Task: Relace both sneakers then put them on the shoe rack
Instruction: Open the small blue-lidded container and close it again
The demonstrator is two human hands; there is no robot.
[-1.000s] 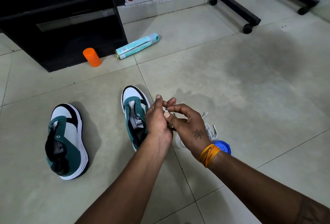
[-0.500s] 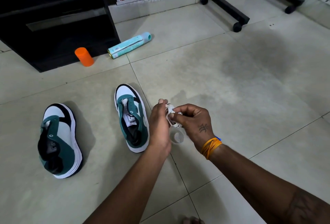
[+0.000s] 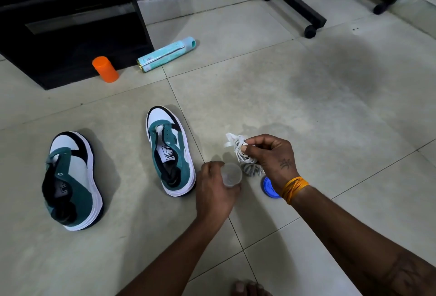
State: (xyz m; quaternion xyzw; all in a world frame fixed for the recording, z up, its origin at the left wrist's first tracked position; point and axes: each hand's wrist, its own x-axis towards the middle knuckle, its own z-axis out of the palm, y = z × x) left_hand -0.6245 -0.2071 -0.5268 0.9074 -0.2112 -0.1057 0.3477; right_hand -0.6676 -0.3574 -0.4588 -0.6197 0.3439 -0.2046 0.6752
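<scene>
R hand (image 3: 271,156) is up off the floor, thumb & fingertips pinched on a bunched wad of white laces (image 3: 238,148); loose loops hang below the pinch and a flat end sticks out to the left. L hand (image 3: 213,192) sits lower & just left of it, fingers curled round a small clear plastic cup (image 3: 231,175), mouth facing up toward the camera; looks empty but hard to tell thru the blur. A blue round lid (image 3: 269,187) lies flat on the floor just under the R wrist, partly hidden by it. An orange thread band (image 3: 293,188) wraps that wrist. Both sneakers are on the tiled floor (image 3: 306,118), w/o laces in the eyelets as far as can be seen: right sneaker (image 3: 168,151), white/green/black, stands upright just left of the L hand, toe pointing far, tongue label showing; left sneaker (image 3: 70,177), same colours, is well apart to the left, leaning a bit on its side, toe also far. Far left is a black shelf unit (image 3: 70,19), low to the floor. Touching or just in front of its near corner stands an orange cap-like cylinder (image 3: 105,69), and beside it to the right a pale teal spray can (image 3: 166,54) lies on its side. Far right, black wheeled legs (image 3: 299,8) of some stand. Toes (image 3: 247,288) show at the near edge.
</scene>
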